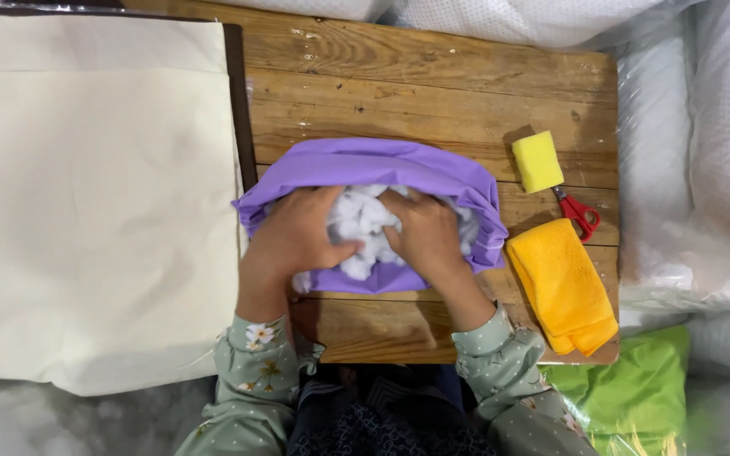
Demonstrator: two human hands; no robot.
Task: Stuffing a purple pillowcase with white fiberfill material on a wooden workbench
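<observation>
My left hand (297, 232) and right hand (422, 232) are both pushed into the open mouth of the purple cover (373, 165), which lies on the worktop (433, 84) directly in front of me. Both are pressed down on the white stuffing (356, 221). The left thumb reaches across the stuffing toward the right hand; the two hands are just beside each other, with stuffing between them.

Hidden or unclear:
- The fingertips of both hands are buried in stuffing and under the cover's rim. I cannot tell whether either grip is closed on a clump or only pressing flat.
- How far the stuffing goes into the cover cannot be seen; only the part at the mouth shows.
- The scissors (580, 213), to the right of my right hand, show only their red handles; the blades are under the yellow sponge (537, 160).
- My forearms are covered by green flowered sleeves (255, 371) and cut off at the lower edge.

Surface and surroundings:
- The worktop is bare wooden planks with visible knots and grain.
- A folded yellow cloth (563, 287) lies just right of my right wrist, near the worktop's edge.
- A large cream sheet (86, 203) lies left of my left hand, overlapping a dark border.
- Beyond the right edge are clear plastic bags (703, 169) of white material and a green packet (635, 388) in plastic.
</observation>
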